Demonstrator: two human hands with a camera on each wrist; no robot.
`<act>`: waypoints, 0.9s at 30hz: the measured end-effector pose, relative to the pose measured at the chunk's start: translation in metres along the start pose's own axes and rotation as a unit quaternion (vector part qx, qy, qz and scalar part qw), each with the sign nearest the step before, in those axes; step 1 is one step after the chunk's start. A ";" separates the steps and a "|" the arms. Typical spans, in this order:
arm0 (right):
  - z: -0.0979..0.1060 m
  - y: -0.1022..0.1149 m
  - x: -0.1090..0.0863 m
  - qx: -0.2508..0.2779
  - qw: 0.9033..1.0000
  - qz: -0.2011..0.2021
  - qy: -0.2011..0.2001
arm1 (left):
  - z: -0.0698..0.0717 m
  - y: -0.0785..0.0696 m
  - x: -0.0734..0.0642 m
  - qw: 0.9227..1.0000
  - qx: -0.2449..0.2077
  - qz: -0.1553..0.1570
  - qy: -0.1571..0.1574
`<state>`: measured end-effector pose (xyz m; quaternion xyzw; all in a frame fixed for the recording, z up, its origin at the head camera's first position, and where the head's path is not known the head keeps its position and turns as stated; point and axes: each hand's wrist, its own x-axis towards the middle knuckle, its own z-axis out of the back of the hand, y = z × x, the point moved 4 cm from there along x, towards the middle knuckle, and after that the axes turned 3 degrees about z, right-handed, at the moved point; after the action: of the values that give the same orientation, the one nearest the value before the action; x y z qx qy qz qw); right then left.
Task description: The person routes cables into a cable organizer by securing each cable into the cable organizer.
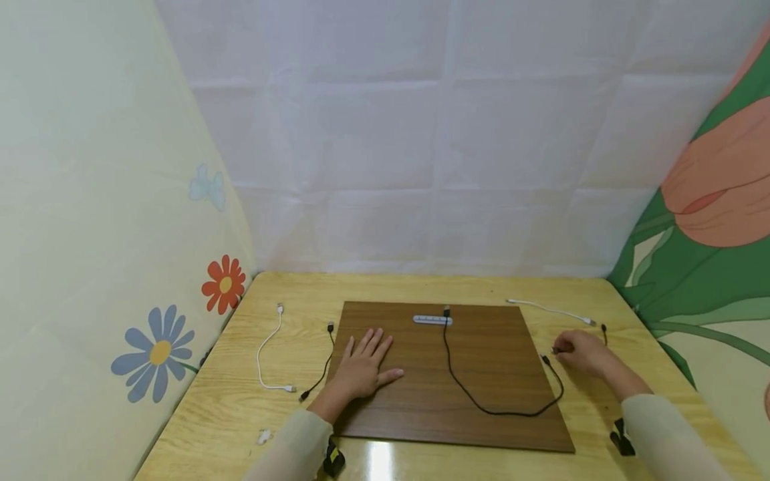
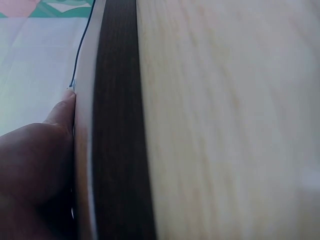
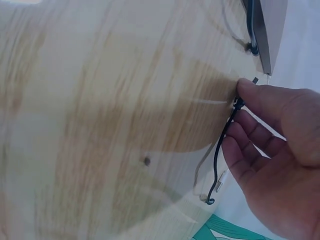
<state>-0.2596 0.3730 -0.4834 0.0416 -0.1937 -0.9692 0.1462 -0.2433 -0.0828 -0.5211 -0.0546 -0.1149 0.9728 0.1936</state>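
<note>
Head view: left hand [image 1: 361, 371] lies on the brown wooden board [image 1: 421, 417], fingers spread, grasping nothing. Right hand [image 1: 582, 354] sits just beyond the board's right edge; right wrist view shows it pinching a short black cable [image 3: 216, 162] by one connector, far end trailing near the plug of the right white cable [image 1: 550, 308]. Long black cable [image 1: 511, 414]: one plug overlaps the pale strip [image 1: 428, 320], the rest loops past the board's right edge, other plug near the right hand. Left of the board we log another short black cable [image 1: 323, 374], then a left white cable [image 1: 259, 364] on the wood-grain table [image 1: 222, 417]. Risks, our call: right fingers could snag the long cable's nearby plug; a connector-only pinch could slip; uneven left-palm pressure could slide the board, dragging that loop along.
</note>
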 end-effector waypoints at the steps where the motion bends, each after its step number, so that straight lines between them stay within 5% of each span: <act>1: 0.000 0.001 0.000 -0.001 1.000 0.001 -0.001 | 0.001 0.000 0.000 1.000 0.001 0.002 0.002; 27: 0.011 0.003 0.000 -0.057 0.998 -0.008 -0.032 | -0.003 0.001 0.002 1.000 0.011 -0.005 -0.009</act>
<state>-0.2606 0.3738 -0.4719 0.0037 -0.1422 -0.9807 0.1338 -0.2447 -0.0827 -0.5243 -0.0426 -0.1062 0.9735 0.1982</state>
